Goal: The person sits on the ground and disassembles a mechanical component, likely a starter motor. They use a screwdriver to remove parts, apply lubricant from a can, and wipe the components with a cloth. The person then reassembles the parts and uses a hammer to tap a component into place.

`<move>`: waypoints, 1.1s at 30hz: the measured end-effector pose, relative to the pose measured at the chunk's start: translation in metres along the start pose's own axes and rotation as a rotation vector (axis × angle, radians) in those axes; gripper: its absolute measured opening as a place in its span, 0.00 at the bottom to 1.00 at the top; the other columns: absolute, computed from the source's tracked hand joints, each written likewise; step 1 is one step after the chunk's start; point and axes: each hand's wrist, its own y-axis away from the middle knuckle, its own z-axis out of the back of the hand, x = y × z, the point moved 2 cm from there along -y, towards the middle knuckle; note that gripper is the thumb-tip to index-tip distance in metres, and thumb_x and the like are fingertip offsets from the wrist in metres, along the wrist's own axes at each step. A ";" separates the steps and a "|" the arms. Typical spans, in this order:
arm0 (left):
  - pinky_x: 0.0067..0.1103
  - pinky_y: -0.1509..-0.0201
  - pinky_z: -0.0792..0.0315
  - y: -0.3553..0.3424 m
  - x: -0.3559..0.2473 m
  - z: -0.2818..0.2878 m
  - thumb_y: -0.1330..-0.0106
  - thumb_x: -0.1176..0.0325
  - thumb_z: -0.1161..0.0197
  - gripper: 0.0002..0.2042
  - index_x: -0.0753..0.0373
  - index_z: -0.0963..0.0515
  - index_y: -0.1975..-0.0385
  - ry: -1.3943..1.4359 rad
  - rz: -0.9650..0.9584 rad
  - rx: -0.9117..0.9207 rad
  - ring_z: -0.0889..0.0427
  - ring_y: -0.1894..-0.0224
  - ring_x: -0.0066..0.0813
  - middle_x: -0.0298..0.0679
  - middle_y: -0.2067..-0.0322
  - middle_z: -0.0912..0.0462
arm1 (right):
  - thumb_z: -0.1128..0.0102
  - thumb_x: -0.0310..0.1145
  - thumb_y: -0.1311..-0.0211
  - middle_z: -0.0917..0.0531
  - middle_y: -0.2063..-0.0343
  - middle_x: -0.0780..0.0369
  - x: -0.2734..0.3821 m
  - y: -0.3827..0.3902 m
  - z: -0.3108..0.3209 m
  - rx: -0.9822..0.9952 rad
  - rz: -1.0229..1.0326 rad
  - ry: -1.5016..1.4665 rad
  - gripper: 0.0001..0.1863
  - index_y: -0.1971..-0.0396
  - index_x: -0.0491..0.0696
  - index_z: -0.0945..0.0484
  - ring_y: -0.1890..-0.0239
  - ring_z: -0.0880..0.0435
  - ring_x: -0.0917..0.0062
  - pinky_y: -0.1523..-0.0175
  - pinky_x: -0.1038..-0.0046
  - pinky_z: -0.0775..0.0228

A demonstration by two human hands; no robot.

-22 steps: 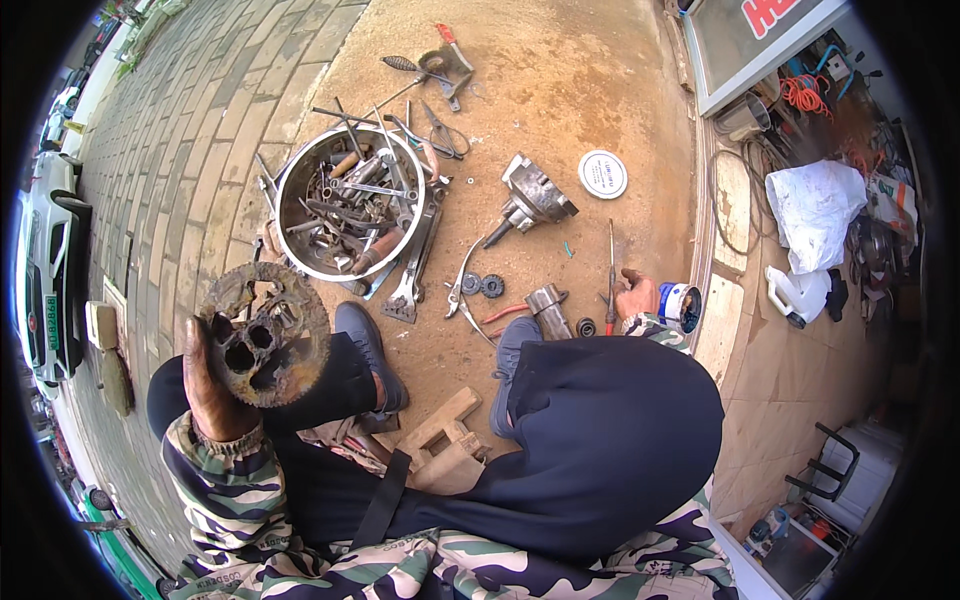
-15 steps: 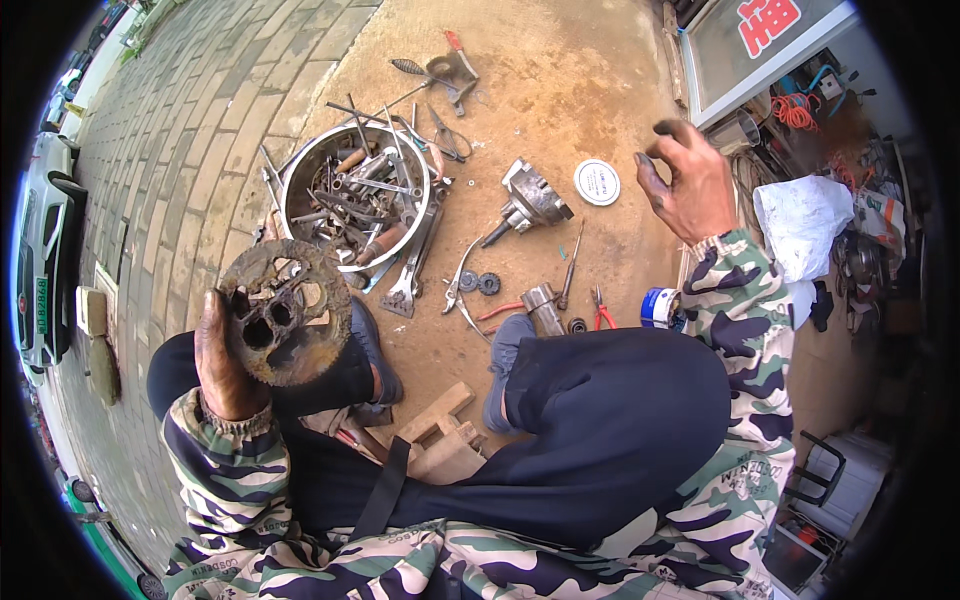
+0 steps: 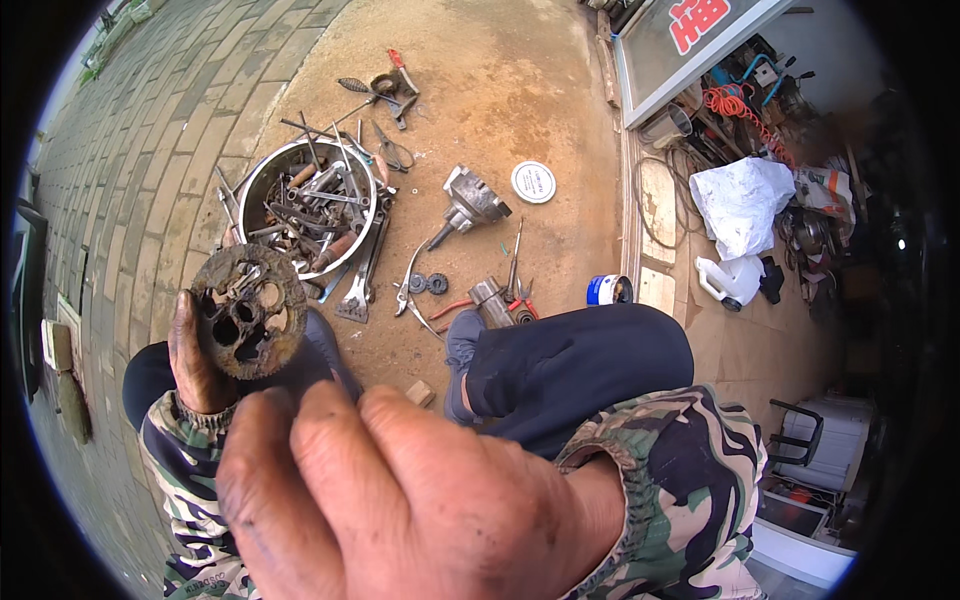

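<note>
My left hand (image 3: pixel 197 365) grips a round, greasy metal gear (image 3: pixel 272 345) by its left edge, face up over my left knee. The gear has fine teeth round its rim and several openings through its face, with dark grime on it. Large and close in front, my right hand (image 3: pixel 410 490) is raised with its fingers curled. Its fingertips are hidden, so whatever they may hold cannot be made out. Past the gear, a round metal basin (image 3: pixel 369 225) is heaped with wrenches and other tools.
On the ground lie a metal part with a shaft (image 3: pixel 470 205), a white round lid (image 3: pixel 534 182), pliers (image 3: pixel 408 285), two small black gears (image 3: pixel 430 284) and a metal cylinder (image 3: pixel 490 298). A blue-and-white can (image 3: pixel 603 290) stands beyond my right knee. White sacking (image 3: pixel 740 200) lies by the doorway.
My right hand has come from the far right, beside the white lid, to close in front of me at the lower middle. The gear stays in my left hand. The view has shifted.
</note>
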 end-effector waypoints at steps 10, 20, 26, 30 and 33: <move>0.27 0.43 0.25 0.004 -0.003 0.000 0.24 0.54 0.54 0.25 0.72 0.27 0.44 -0.019 0.021 0.010 0.18 0.50 0.33 0.46 0.51 0.19 | 0.40 0.34 0.68 0.23 0.78 0.61 0.011 -0.012 0.027 0.085 -0.167 -0.009 0.18 0.73 0.39 0.17 0.79 0.31 0.77 0.80 0.75 0.46; 0.29 0.41 0.25 0.005 0.015 0.063 0.21 0.56 0.61 0.25 0.74 0.31 0.41 -0.183 -0.082 -0.093 0.19 0.48 0.35 0.50 0.47 0.21 | 0.42 0.30 0.57 0.22 0.79 0.59 -0.018 -0.010 0.020 0.195 -0.137 -0.155 0.14 0.72 0.36 0.17 0.77 0.27 0.79 0.77 0.77 0.41; 0.31 0.44 0.23 0.008 0.002 0.008 0.23 0.49 0.58 0.29 0.72 0.29 0.42 -0.035 0.021 -0.083 0.17 0.50 0.37 0.48 0.49 0.19 | 0.36 0.32 0.59 0.19 0.77 0.57 -0.044 -0.004 0.001 0.319 0.085 -0.141 0.13 0.74 0.38 0.17 0.76 0.21 0.74 0.75 0.76 0.31; 0.32 0.45 0.23 -0.001 0.018 0.025 0.24 0.50 0.55 0.28 0.73 0.31 0.41 -0.023 0.080 -0.066 0.17 0.51 0.39 0.51 0.49 0.20 | 0.30 0.31 0.52 0.20 0.78 0.54 -0.156 -0.004 0.000 0.580 -0.383 0.119 0.11 0.80 0.41 0.23 0.75 0.18 0.65 0.73 0.65 0.28; 0.33 0.43 0.24 -0.010 0.036 -0.004 0.24 0.48 0.56 0.30 0.74 0.33 0.40 -0.092 0.081 0.035 0.19 0.47 0.42 0.54 0.46 0.22 | 0.30 0.30 0.50 0.21 0.78 0.51 -0.183 0.014 -0.001 0.549 -0.456 0.121 0.10 0.77 0.40 0.22 0.73 0.19 0.55 0.67 0.60 0.28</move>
